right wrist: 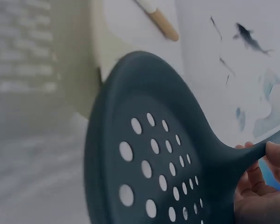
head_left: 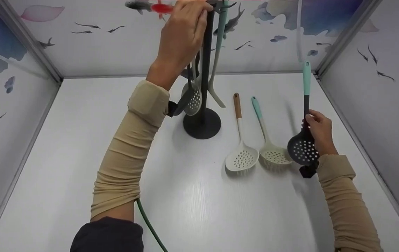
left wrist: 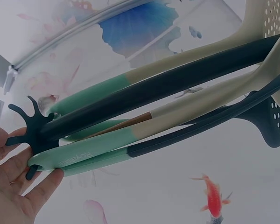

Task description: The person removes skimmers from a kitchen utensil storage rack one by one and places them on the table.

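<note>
My left hand is at the top of the black utensil rack. In the left wrist view its fingers curl about the rack's hooks, with one fingertip at the hanging mint-and-cream handle. My right hand grips a black skimmer with a mint handle end, low on its shaft near the bowl. That skimmer stands upright, handle up, and its round holes face the right wrist camera. Left of it lie a cream skimmer with a mint handle and a cream slotted spoon with a brown handle.
Several cream and black utensils hang from the rack, among them a pale slotted one. Its round base stands on the white table. Printed walls close in the back and sides. A green cable runs near the left arm.
</note>
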`<state>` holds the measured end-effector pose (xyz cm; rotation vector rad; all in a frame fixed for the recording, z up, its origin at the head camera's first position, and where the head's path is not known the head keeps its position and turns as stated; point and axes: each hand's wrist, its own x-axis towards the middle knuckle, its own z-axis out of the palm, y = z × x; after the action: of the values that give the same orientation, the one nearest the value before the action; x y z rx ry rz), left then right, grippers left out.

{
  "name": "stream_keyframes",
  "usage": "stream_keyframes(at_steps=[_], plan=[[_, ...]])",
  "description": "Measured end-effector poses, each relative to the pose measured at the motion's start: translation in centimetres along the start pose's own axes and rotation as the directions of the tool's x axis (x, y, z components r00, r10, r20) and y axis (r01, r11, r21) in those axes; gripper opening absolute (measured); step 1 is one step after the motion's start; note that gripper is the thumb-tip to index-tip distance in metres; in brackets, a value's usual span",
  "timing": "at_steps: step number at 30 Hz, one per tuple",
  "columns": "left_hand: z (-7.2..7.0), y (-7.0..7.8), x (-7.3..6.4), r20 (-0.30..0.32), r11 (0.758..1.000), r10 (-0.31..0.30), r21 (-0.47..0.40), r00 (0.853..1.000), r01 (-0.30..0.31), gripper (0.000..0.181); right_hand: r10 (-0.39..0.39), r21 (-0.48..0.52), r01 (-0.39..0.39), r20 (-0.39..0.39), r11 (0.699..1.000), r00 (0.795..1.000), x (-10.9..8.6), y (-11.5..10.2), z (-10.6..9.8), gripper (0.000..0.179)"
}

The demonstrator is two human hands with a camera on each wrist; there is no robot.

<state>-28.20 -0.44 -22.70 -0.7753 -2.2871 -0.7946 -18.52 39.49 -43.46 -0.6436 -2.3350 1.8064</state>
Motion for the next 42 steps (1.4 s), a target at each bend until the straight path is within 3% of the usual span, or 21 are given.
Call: stream_keyframes(at_steps=[4,7,12,23,30,35,42], plan=[[0.0,0.0,0.0,0.0,1.0,0.0,0.005,1.0,0.0,0.036,0.061,0.016,-0.061,-0.009,0.998,0.998,0.7,0.9,-0.3,0.048],[0.0,0.0,-0.1,0.0,1.0,0.0,0.008,1.0,0.0,0.037,0.065,-0.087,-0.067,-0.024,0.994,0.998,1.3,1.6,-0.2,0.052],[0.1,0.0,0.0,-0.002,1.0,0.007,0.019,1.0,-0.006,0.037,0.029,-0.285,-0.034,-0.023,0.958,0.999,2.1,2.9,0.2,0.057],[0.0,0.0,-0.1,0.015,1.0,-0.004,0.023,1.0,0.004,0.038,0.066,-0.439,0.005,0.146,0.899,0.987,2.5,4.9,1.3,0.045],[0.1,0.1,0.1,0.01,1.0,-0.002,0.011,1.0,0.001,0.037,0.108,-0.502,0.006,0.199,0.865,0.974,2.5,5.6,1.1,0.047],[0.0,0.0,0.1,0.01,1.0,0.001,0.013,1.0,-0.001,0.038,0.086,-0.561,0.067,0.241,0.825,0.967,2.3,5.5,1.0,0.048],[0.2,0.0,0.0,-0.001,1.0,-0.006,0.016,1.0,0.006,0.037,0.157,-0.609,0.055,0.289,0.791,0.944,1.9,4.5,0.9,0.054]])
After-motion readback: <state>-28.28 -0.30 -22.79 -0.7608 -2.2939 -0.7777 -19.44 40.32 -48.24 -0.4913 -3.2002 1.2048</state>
